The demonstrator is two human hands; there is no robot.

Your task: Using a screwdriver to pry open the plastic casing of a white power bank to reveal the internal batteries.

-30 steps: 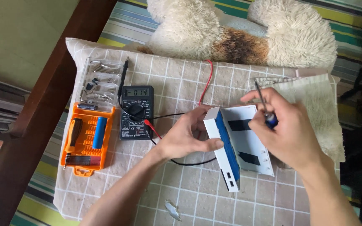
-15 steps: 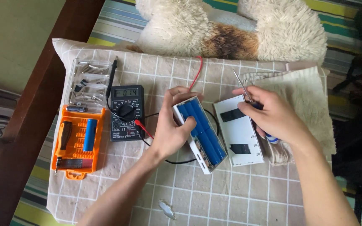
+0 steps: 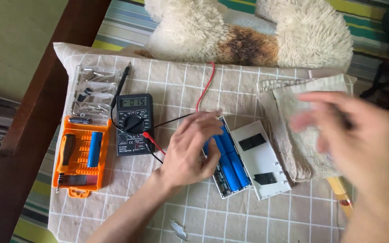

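Multimeter (image 3: 133, 123), orange toolkit (image 3: 82, 157), folded towel (image 3: 300, 130) beside battery case (image 3: 230, 164)

A: Where is open room seen on the bench (image 3: 266, 216)?

B: Bare checked cloth is left along the near edge, broken only by a small metal scrap (image 3: 179, 229).

A: And what is blocked?

B: The left is taken by the orange tool case (image 3: 81, 163) and multimeter (image 3: 133, 124), with leads (image 3: 176, 120) strung across the middle; the far edge is walled by a fleece (image 3: 248, 31).

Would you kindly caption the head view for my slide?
Left hand steadies an opened battery pack of blue cells beside a multimeter; blurred right hand hovers.
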